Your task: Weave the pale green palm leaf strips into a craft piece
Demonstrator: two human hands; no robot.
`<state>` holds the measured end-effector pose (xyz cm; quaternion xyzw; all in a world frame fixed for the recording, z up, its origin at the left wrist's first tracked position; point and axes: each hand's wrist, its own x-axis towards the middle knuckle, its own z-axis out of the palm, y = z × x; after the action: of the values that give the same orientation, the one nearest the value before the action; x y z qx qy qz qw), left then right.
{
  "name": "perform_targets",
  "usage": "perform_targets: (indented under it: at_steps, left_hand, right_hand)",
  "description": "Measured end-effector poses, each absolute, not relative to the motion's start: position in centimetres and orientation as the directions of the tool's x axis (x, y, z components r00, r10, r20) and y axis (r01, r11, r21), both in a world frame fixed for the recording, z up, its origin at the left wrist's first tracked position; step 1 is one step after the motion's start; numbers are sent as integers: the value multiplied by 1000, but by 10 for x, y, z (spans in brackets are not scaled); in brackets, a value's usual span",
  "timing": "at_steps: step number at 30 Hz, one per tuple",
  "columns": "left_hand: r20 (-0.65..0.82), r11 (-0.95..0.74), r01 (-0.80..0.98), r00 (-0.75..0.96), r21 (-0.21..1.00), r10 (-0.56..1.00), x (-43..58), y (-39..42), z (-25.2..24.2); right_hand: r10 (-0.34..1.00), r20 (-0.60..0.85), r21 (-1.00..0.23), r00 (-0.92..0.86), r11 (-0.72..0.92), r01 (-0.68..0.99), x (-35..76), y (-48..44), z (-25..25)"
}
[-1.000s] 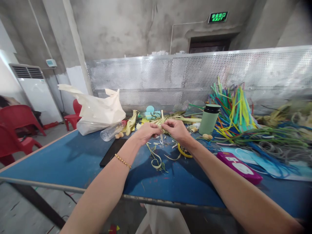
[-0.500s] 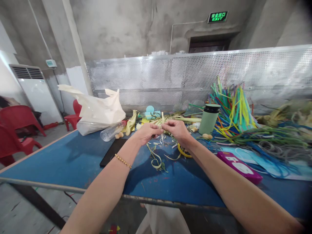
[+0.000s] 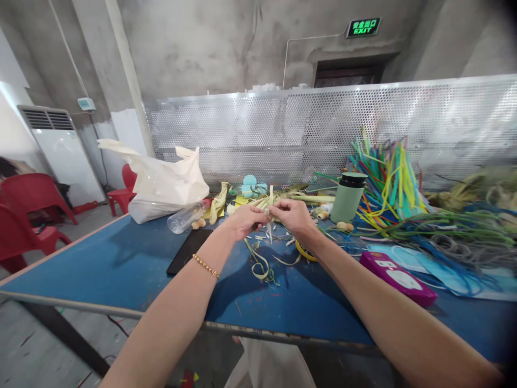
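Observation:
My left hand (image 3: 247, 220) and my right hand (image 3: 294, 215) meet over the middle of the blue table, fingertips pinched close together. Between them is a pale strip of plant leaf (image 3: 271, 195), its upper end standing up above the fingers and thin white ends hanging below. The part inside the fingers is hidden. Curled leaf strips (image 3: 259, 268) lie on the table under the hands, with small white scraps around them. A yellow ring-shaped roll (image 3: 306, 251) lies beside my right wrist, partly covered by it.
A black tablet (image 3: 188, 252) lies by my left forearm. Behind it are a clear plastic bottle (image 3: 183, 218) and a white plastic bag (image 3: 167, 186). On the right stand a green canister (image 3: 348, 200) and colourful strips (image 3: 398, 180), with a purple box (image 3: 398, 277) nearer me.
The view has shifted very slightly. My right fingertips have moved a little apart from the left ones at the strip; both hands stay in nearly the same place.

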<state>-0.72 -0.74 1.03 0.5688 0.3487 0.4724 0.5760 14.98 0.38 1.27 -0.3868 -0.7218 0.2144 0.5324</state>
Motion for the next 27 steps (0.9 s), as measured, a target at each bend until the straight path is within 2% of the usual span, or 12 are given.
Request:
perform_targets:
  at_steps: [6, 8, 11, 16, 27]
  left_hand:
    - [168, -133, -146, 263, 980, 950, -8, -2, 8]
    - [156, -121, -151, 252, 981, 955, -9, -3, 10]
    - [144, -110, -146, 245, 983, 959, -11, -5, 14]
    - [168, -139, -118, 285, 983, 944, -13, -6, 14]
    - [198, -180, -85, 315, 980, 928, -17, -3, 12]
  right_hand:
    - [802, 555, -729, -221, 597, 334, 154, 4, 17]
    - [815, 499, -738, -294, 577, 350, 162, 5, 23]
    - [803, 391, -671, -449, 583, 458, 179, 6, 33]
    - [805, 282, -651, -522, 560, 512, 200, 6, 44]
    - [757, 368, -533, -540, 647, 545, 193, 0, 48]
